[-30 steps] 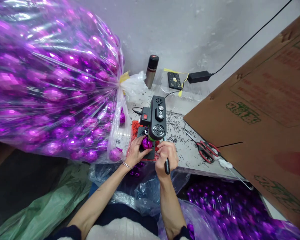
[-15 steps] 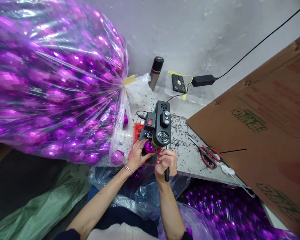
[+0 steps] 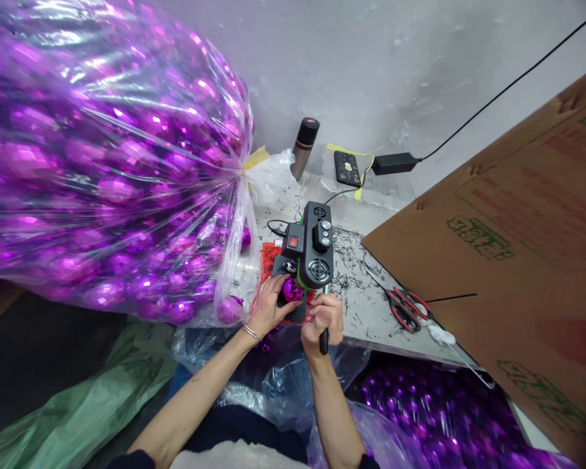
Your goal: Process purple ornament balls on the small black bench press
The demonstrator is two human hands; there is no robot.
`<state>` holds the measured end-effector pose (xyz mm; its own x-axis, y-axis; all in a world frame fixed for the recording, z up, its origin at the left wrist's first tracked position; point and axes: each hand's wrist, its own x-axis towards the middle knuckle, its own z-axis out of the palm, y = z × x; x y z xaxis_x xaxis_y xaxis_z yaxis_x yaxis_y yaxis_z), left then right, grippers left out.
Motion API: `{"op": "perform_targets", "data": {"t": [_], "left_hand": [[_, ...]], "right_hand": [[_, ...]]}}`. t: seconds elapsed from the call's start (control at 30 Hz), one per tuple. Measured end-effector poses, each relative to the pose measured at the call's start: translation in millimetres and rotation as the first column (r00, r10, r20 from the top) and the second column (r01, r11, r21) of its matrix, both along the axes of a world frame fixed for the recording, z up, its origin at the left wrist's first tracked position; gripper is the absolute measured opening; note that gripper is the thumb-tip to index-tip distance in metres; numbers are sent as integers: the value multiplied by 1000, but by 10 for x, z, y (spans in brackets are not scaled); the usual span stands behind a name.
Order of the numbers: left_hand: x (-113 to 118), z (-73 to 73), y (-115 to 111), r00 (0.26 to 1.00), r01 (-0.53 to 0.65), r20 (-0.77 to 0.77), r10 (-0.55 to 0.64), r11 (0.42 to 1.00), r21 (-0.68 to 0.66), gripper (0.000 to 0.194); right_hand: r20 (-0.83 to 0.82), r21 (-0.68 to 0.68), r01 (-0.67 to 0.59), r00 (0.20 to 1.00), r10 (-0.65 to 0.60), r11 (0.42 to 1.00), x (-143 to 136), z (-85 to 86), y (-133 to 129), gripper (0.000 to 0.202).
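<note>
A shiny purple ball ornament point(image 3: 292, 290) sits on the dark base of a small black bench machine point(image 3: 317, 244). My left hand point(image 3: 269, 306) grips the ball from the left, thumb near its lower side and fingers at its upper side. Wrapped round the machine's black lever handle point(image 3: 325, 340) is my right hand point(image 3: 325, 324). The machine's head, with round vents, knobs and a red switch, hides part of the ball's right side. Beneath the base lies a red mat point(image 3: 269, 253).
A big clear bag of purple balls point(image 3: 127, 189) fills the left. Red-handled scissors point(image 3: 405, 307) lie beside a cardboard box point(image 3: 508, 260). Behind stand a thermos point(image 3: 305, 146), a phone point(image 3: 346, 169) and a power adapter point(image 3: 395, 163). Black clippings scatter over the table point(image 3: 366, 319).
The whole view has shifted slightly. Both hands keep nearly the same place on the ball and the lever; no clear movement of either shows.
</note>
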<state>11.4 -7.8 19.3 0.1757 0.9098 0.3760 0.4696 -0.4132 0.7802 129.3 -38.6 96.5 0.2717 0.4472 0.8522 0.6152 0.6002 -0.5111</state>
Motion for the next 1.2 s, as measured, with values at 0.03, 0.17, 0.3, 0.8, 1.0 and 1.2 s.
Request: {"op": "perform_targets", "data": {"t": [0.03,0.17,0.3,0.8,1.0,1.2], "left_hand": [[1,0,3,1000,1,1,-1,1000,-1,61],[-4,-5,6,1000,0,5,0,1000,13,60],[-2,-15,11,1000,1,9,-2,999,32,60],[-442,442,-638,955,131,-286,-81,978,162,66],[-1002,823,-549,783,-198,-586,208,977,83,36],[-1073,860,-517,575,-179,-816,60,982,-54,39]], "right_hand": [[2,2,-1,1000,1,1000,2,0,3,32],[21,16,12,1000,-13,1000,28,-48,34,32],[141,65,-15,990,6,998,64,-95,63,31],[-123,-151,-89,990,71,984,-9,473,-56,36],[-75,-145,-58,996,48,988,-15,390,-66,36],[-39,-88,-18,999,15,996,-15,380,-47,35]]}}
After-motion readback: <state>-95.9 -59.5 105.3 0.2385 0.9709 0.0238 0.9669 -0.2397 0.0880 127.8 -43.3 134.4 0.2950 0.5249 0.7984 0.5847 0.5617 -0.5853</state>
